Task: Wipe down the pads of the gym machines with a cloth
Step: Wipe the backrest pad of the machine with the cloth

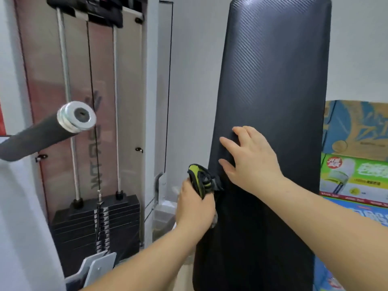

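Note:
A tall black textured back pad (pixel 273 85) stands upright in the right half of the view. My right hand (pixel 249 159) lies flat on its left side at mid-height, fingers spread and straight. My left hand (pixel 194 206) grips a bunched black and lime-green cloth (pixel 202 178) and holds it against the pad's left edge, just below my right hand.
A weight stack (pixel 94 225) with guide rods and a cable stands at the left behind a clear shield. A foam-covered bar with a metal end cap (pixel 76 117) juts in from the left. Printed cardboard boxes (pixel 357 156) are piled at the right behind the pad.

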Motion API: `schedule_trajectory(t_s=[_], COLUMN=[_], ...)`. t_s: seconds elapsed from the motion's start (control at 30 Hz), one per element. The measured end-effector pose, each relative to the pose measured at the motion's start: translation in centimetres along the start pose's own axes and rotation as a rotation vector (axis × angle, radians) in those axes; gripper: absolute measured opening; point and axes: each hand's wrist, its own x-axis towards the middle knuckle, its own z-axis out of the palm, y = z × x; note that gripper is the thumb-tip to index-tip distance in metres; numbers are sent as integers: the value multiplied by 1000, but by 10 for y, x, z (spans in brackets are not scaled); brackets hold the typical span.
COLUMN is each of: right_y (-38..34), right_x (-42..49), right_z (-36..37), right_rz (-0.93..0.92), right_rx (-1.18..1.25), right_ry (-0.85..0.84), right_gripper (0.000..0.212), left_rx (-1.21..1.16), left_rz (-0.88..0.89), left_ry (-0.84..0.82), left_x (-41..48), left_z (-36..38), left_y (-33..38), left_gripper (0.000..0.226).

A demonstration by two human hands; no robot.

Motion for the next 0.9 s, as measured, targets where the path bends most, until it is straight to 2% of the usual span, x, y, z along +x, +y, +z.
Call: schedule_trajectory(t_s=[0.07, 0.2, 0.27, 0.37, 0.47, 0.63, 0.7, 0.77, 0.9], right_y=[-3, -8, -9, -9, -9, -10, -5, 1, 9], right_x=[12, 16, 15, 17, 20, 20, 19, 18, 20], right_z=[3, 8, 10, 9, 7, 4, 1, -1, -10], right_rz=[27, 85, 116, 130, 141, 123, 112, 117, 109], right_rx=[-11, 23, 47, 74, 88, 105, 103, 110, 135], right_ry=[13, 117, 133, 154, 133, 88, 83, 76, -46], right_gripper=[51, 39, 37, 36, 34, 36, 39, 40, 47], left_rx=[-59, 19, 45, -40, -47, -22, 27, 20, -98], left_rz=[83, 367, 414, 365, 327, 89, 79, 206, 411], left_ry=[-9, 165, 153, -23, -125, -386, -330, -189, -120], left_x=[25, 107, 129, 128, 112, 39, 42, 71, 125], left_z=[-8, -19, -14, -6, -14, -45, -46, -39, -26], left_y=[39, 146, 171, 161, 125, 64, 70, 105, 210], left_gripper=[32, 49, 45, 44, 43, 42, 36, 31, 48])
